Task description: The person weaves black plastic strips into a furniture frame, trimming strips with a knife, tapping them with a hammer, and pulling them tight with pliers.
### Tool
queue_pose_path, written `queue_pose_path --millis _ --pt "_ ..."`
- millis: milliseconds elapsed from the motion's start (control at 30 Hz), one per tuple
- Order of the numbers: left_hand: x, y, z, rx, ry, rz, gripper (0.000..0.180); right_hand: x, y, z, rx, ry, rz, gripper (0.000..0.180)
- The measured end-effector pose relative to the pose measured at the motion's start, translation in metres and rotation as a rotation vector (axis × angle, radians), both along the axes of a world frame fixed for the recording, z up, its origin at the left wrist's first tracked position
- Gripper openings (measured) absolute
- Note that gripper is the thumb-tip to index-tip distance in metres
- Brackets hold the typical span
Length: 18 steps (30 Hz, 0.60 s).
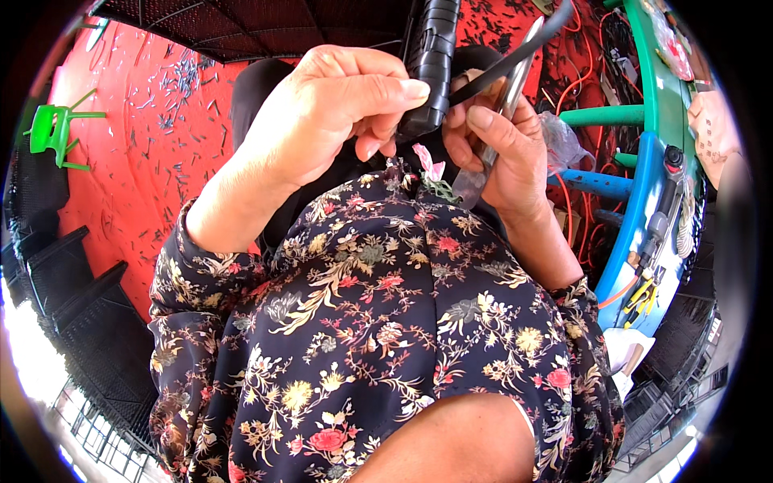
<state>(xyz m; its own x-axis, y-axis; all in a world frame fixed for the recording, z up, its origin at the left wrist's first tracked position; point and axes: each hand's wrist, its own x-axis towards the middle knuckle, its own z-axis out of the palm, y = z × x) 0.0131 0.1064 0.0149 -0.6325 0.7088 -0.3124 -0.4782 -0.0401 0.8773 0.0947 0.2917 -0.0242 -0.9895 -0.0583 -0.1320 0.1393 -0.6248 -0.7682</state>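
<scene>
A bar wrapped in flat black plastic strip (427, 60) comes down between my hands, its lower end near my lap. My left hand (338, 109) is closed at the bar's left side, thumb tip against it and the other fingers curled. What those fingertips pinch, if anything, is hidden. My right hand (509, 149) is closed round a slim metal tool (515, 76) with a clear handle (469, 187), its shaft pointing up and away. A loose black strip (515, 56) runs from the bar across the tool's shaft toward the upper right.
Black woven furniture (258, 24) stands ahead. Black strip scraps litter the red floor (121, 153). A small green stool (60, 133) is at left. At right, a blue surface (624, 241) carries a dark long tool (664, 201) and yellow-handled pliers (640, 299); orange cords lie nearby.
</scene>
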Motion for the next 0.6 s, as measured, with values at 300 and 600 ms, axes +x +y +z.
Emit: queue_pose_path --millis 300,600 --pt "-0.008 -0.002 -0.007 0.019 -0.024 -0.043 0.034 -0.014 -0.006 0.009 0.022 -0.032 0.016 0.014" --pt "-0.009 -0.001 -0.016 0.013 -0.085 0.024 0.038 -0.024 0.000 0.016 -0.043 -0.033 0.102 0.014"
